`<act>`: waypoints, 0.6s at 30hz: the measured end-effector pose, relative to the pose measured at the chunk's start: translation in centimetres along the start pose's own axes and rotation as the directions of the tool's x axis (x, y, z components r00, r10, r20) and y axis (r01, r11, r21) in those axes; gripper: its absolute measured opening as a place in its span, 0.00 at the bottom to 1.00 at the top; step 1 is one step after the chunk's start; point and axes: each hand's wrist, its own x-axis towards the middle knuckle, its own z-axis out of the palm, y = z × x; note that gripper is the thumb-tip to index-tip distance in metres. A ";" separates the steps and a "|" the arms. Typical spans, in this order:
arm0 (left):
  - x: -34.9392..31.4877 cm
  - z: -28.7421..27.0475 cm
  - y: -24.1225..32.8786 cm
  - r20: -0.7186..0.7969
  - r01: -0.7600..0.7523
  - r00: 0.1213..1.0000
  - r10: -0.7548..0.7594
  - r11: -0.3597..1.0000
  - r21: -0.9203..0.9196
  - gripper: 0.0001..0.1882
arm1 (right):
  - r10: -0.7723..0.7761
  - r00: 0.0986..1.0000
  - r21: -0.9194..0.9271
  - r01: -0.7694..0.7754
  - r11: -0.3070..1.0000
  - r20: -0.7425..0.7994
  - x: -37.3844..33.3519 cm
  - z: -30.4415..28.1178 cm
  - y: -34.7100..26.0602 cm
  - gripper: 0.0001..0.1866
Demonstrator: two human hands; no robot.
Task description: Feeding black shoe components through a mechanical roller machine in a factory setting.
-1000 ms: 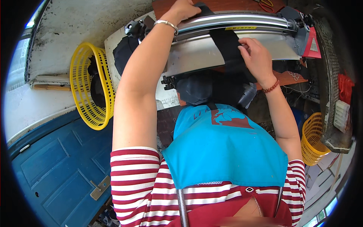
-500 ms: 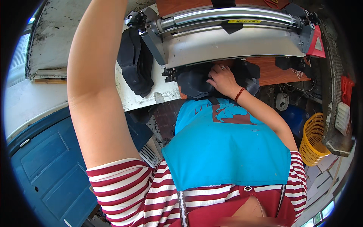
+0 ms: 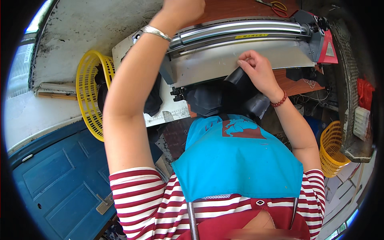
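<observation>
My right hand (image 3: 260, 74), with a red bead bracelet at its wrist, is over the front of a machine with a metal roller (image 3: 240, 30) and a flat metal plate (image 3: 204, 64). Its fingers are closed at the upper end of a curved black sheet piece (image 3: 239, 79). More black pieces (image 3: 206, 99) lie below the plate's front edge, against my blue apron (image 3: 240, 168). My left hand (image 3: 185, 10), with a silver bangle, reaches past the roller's left end. The upper edge of the view cuts it off and hides its fingertips.
A yellow basket (image 3: 90, 96) with black pieces stands left of my left arm. A black stack (image 3: 154, 98) lies on the white surface, partly behind that arm. Scissors (image 3: 279, 8) lie beyond the roller. Another yellow basket (image 3: 333, 150) is at the right, near a blue door's opposite side.
My left hand has come into view at the top. My right hand has risen from under the plate's edge with a black piece. A yellow basket now shows at the left.
</observation>
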 end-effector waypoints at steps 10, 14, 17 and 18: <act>-2.6 5.0 1.4 0.570 0.491 0.747 -0.342 0.862 -0.126 0.30 | -0.060 0.998 0.246 0.053 0.968 0.020 -0.9 -1.0 -2.1 0.10; -3.4 4.4 2.2 0.538 0.462 0.790 -0.293 0.862 -0.208 0.35 | -0.012 1.000 0.231 0.007 0.973 0.020 -1.7 -1.3 0.1 0.10; -3.8 4.3 2.2 0.530 0.450 0.799 -0.285 0.867 -0.212 0.37 | -0.020 1.000 0.428 0.022 0.904 -0.009 -2.3 -1.4 -0.8 0.11; -3.8 4.3 2.1 0.523 0.441 0.806 -0.278 0.871 -0.216 0.38 | -0.016 1.000 0.409 0.024 0.912 -0.021 -2.0 -1.4 -0.6 0.11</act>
